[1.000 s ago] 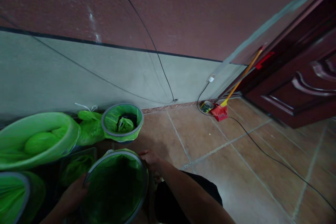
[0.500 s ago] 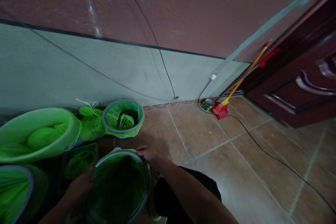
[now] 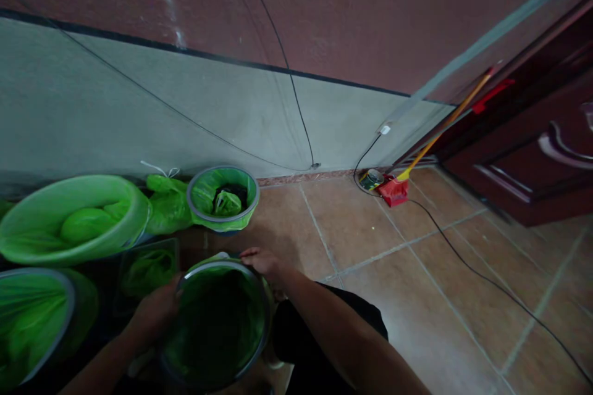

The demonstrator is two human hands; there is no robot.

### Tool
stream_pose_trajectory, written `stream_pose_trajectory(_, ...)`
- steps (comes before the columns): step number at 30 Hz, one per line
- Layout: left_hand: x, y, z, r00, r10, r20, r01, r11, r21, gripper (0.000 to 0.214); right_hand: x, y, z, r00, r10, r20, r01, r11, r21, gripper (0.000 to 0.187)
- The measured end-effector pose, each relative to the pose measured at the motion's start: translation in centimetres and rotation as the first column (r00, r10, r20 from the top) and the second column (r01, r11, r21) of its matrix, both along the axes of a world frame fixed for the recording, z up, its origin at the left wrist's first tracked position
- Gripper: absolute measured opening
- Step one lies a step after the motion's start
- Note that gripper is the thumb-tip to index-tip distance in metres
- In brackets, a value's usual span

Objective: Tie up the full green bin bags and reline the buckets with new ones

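Note:
Directly in front of me is a trash can [image 3: 217, 321] with a grey rim and a green bag lining it; its inside is dark. My left hand [image 3: 160, 308] grips the rim on the left side. On the far right part of the rim, my right hand [image 3: 259, 261] is closed over the edge and the bag. Just beyond stands a smaller lined trash can [image 3: 254, 197] with a crumpled green bag and something black inside. A shallow bin [image 3: 175, 253] holding green plastic lies beside my left hand.
Left are a large green-lined tub [image 3: 28, 253] and another lined trash can [image 3: 71, 302]. A tied green bag [image 3: 169, 210] leans by the wall. Farther right are a tin can [image 3: 371, 179], a red dustpan [image 3: 393, 190], a yellow broom handle [image 3: 449, 120] and a black cable [image 3: 456, 253] across the tiles.
The view has shifted slightly, moving the bins a little right and up in the picture. Both hands stay on the rim of the trash can.

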State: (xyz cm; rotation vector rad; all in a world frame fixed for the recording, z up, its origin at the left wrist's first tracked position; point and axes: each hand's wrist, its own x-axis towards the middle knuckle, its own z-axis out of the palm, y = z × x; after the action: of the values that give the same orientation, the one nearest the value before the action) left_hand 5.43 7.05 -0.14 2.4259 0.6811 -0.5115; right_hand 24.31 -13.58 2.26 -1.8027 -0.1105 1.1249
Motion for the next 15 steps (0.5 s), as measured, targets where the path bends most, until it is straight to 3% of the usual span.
stream_pose_trajectory(3, 0.3, -0.3, 0.6, 1.0, -0.004, -0.008, 0.004, 1.0, 0.002, 0.043, 0.2, -0.2, -0.7, 1.0, 0.024, 0.005, -0.023, 0.997, -0.074, 0.014)
stream_pose_trajectory(7, 0.5, -0.6, 0.7, 1.0, -0.012, -0.014, 0.013, 0.999, 0.047, 0.05, 0.3, -0.3, -0.2, 0.964, 0.199, 0.177, -0.187, 0.979, -0.082, 0.026)
stream_pose_trajectory(9, 0.6, -0.9, 0.8, 0.999, -0.016, -0.051, 0.02, 0.997, 0.076, 0.053, 0.0, -0.2, 0.3, 0.898, 0.328, 0.293, -0.313, 0.945, -0.097, 0.036)
stream_pose_trajectory(11, 0.7, -1.2, 0.9, 0.998, -0.006, -0.062, 0.011, 0.996, 0.088, 0.055, -0.3, -0.1, 0.6, 0.791, 0.462, 0.401, -0.403, 0.887, -0.225, 0.052)
stream_pose_trajectory(13, 0.9, -1.2, 0.8, 0.999, 0.045, -0.029, -0.042, 0.995, 0.095, 0.058, -0.5, 0.0, 0.5, 0.681, 0.558, 0.475, -0.419, 0.828, -0.372, 0.057)
stream_pose_trajectory(15, 0.9, -0.9, 0.4, 0.991, 0.127, 0.038, -0.13, 0.987, 0.099, 0.063, -0.4, 0.0, 0.3, 0.632, 0.584, 0.51, -0.377, 0.806, -0.456, 0.049)
